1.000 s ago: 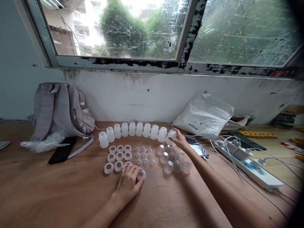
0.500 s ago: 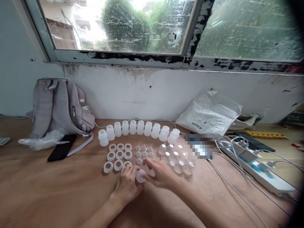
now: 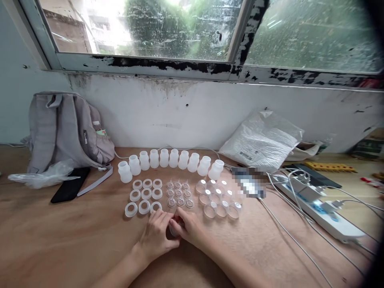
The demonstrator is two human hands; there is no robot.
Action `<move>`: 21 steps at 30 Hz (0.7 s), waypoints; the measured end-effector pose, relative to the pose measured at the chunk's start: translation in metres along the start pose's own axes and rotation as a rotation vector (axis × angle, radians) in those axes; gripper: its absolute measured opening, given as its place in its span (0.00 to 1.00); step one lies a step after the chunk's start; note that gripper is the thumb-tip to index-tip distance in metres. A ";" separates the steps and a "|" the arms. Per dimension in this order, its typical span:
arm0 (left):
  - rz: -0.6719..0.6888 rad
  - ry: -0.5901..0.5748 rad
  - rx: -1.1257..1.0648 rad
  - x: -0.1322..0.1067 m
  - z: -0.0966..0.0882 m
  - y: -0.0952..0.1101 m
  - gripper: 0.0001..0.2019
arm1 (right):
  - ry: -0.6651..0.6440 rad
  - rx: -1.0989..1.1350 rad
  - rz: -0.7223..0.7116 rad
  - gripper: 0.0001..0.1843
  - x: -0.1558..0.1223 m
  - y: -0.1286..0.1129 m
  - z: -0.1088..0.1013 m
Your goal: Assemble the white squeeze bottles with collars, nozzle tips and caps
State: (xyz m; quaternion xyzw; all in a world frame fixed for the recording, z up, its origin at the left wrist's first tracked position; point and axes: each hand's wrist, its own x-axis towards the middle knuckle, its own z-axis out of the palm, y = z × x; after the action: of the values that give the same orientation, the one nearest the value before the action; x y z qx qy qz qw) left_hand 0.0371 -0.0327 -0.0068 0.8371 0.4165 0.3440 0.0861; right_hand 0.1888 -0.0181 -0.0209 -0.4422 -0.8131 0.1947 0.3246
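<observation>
My left hand is curled around a small translucent collar ring low over the table. My right hand pinches at the top of that same ring, its fingers meeting those of the left. Most of the ring is covered, and whether a nipple sits in it cannot be seen. Just beyond the hands lie several clear bottle nipples in rows. To their left are rows of white collar rings, the nearest close to my left fingertips. Clear domed caps lie to the right.
Several frosted bottles stand in an arc at the back. A backpack, a plastic bag and a black phone are at left. At right are a silvery bag, white cables and a power strip.
My right hand has come in from the nipple rows onto the ring in my left hand, and its fingers have closed there. The whole view has shifted slightly.
</observation>
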 end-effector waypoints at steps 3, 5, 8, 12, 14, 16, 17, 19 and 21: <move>0.005 -0.008 -0.015 0.001 -0.001 0.000 0.14 | -0.009 -0.001 0.016 0.09 -0.001 0.000 -0.001; 0.004 -0.018 -0.028 0.001 -0.001 -0.001 0.14 | -0.013 0.009 0.020 0.10 -0.001 -0.001 -0.001; -0.012 -0.021 -0.047 0.001 -0.001 -0.002 0.13 | 0.029 0.040 0.019 0.14 -0.002 -0.002 0.000; -0.021 -0.007 -0.066 0.002 -0.002 -0.001 0.12 | 0.143 0.173 0.103 0.16 -0.001 -0.002 0.003; -0.017 0.021 -0.059 0.004 -0.003 -0.001 0.11 | 0.189 0.297 0.193 0.17 0.000 -0.006 0.004; -0.012 0.055 -0.052 0.005 -0.003 -0.002 0.10 | 0.221 0.444 0.275 0.17 0.002 -0.010 0.005; -0.010 0.066 -0.051 0.005 -0.003 -0.002 0.10 | 0.225 0.525 0.314 0.17 0.003 -0.011 0.004; -0.015 0.071 -0.057 0.005 -0.003 -0.004 0.09 | 0.230 0.688 0.389 0.16 0.006 -0.012 0.003; -0.024 0.074 -0.067 0.004 -0.003 -0.005 0.08 | 0.260 0.806 0.446 0.16 0.009 -0.009 -0.001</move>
State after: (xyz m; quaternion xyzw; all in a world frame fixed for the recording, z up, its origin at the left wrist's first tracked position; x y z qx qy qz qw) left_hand 0.0336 -0.0266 -0.0049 0.8153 0.4179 0.3875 0.1026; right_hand 0.1807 -0.0156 -0.0112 -0.4656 -0.5107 0.5026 0.5194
